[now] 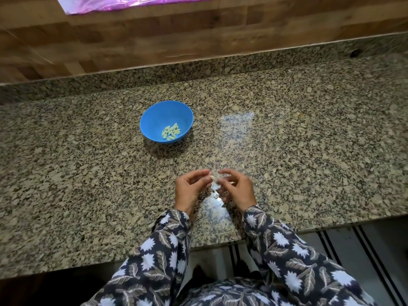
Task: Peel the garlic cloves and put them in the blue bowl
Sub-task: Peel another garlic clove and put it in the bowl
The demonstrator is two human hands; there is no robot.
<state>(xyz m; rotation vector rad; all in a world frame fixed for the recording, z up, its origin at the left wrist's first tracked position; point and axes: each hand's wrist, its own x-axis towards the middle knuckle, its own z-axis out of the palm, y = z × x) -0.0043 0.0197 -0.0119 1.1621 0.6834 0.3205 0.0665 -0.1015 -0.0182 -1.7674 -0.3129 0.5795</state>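
A blue bowl stands on the granite counter, up and left of my hands. Several peeled pale cloves lie in its bottom. My left hand pinches a small pale garlic cloves piece between thumb and fingertips. My right hand is close beside it with fingers curled, pinching thin papery skin; this hand is blurred. Bits of skin lie on the counter below the hands.
The speckled granite counter runs the full width, with a raised granite strip and a wooden wall behind. Its front edge is just behind my patterned sleeves. A purple sheet shows at the top.
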